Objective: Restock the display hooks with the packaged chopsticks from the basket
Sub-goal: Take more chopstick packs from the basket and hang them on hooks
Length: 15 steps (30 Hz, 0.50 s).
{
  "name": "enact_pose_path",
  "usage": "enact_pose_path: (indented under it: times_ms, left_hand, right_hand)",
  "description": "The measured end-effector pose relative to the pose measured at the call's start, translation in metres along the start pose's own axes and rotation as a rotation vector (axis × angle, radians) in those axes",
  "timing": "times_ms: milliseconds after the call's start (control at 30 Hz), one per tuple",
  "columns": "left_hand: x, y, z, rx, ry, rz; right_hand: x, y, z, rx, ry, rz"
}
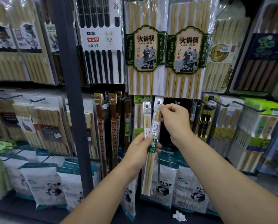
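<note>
- The left hand (141,147) is raised in front of the lower row of the display. Its forearm rises from the bottom edge, up and to the right.
- Its fingers are wrapped round two narrow packets of pale chopsticks at about their middle, with the thumb pressed flat across the front.
- The upright pack (147,118) stands nearly vertical in that grip, the punched hole at its top clear of any hook.
- The tilted pack (156,123) leans to the right at the top, touches the upright one lower down, and carries a green band just by the left thumb.
- The right hand (173,120) reaches in from the lower right with the wrist bent. Thumb and forefinger pinch the top edge of the tilted pack just beside its hang hole, and the other fingers are curled in toward the palm.
- Both packs are held in the air — neither hangs on a hook — before a dark gap in the row.
- Bare dark display hooks (220,102) jut out to the right of that gap, above the hanging packets.
- Two large green-labelled chopstick packs (144,49) hang directly above the hands — their lower ends reach to just over the held packs.
- Panda-printed bags (52,188) line the bottom shelf.
</note>
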<state>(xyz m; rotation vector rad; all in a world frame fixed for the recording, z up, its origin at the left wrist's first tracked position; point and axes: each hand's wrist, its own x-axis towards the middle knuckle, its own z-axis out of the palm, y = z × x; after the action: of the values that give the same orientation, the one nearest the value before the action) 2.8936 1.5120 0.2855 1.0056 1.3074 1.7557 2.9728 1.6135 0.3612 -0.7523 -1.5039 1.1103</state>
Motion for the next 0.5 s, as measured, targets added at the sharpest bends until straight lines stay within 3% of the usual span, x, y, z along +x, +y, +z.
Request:
enact_pose_path:
  times_ms: [200, 500]
  left_hand:
    - [0.000, 0.000, -0.011, 0.156, 0.080, 0.004]
    - [0.009, 0.009, -0.014, 0.274, 0.062, 0.204]
  right_hand:
    - [0.002, 0.010, 0.000, -0.100, 0.060, -0.024]
    - [-0.013, 0.009, -0.012, -0.064, 0.046, 0.022]
